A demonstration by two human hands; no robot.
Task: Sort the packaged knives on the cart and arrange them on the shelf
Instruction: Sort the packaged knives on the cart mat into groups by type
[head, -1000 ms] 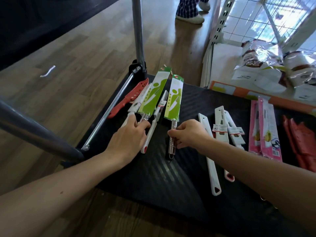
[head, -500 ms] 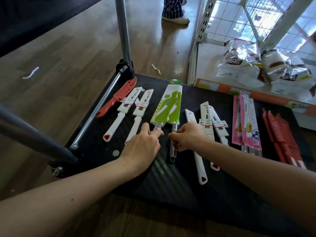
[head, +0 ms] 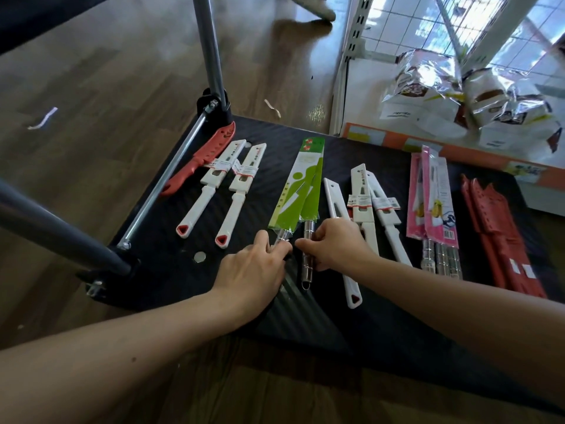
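Foil snack bags (head: 425, 84); shoe (head: 315, 7) and paper scrap (head: 42, 118) on floor (head: 107, 71)

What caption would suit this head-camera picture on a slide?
On the black cart, left hand and right hand each pinch a handle of the two green-packaged knives.

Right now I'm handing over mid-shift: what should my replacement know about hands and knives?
Left hand pinches the handle of the left green pack; right hand pinches that of the right green pack, both overlapping on the cart.
White-sheathed knives lie in two groups either side, pink packs and red sheaths further right, one red knife by the rail.
Done: mostly grouped by type.
Left: all shelving; no knives visible on the shelf.
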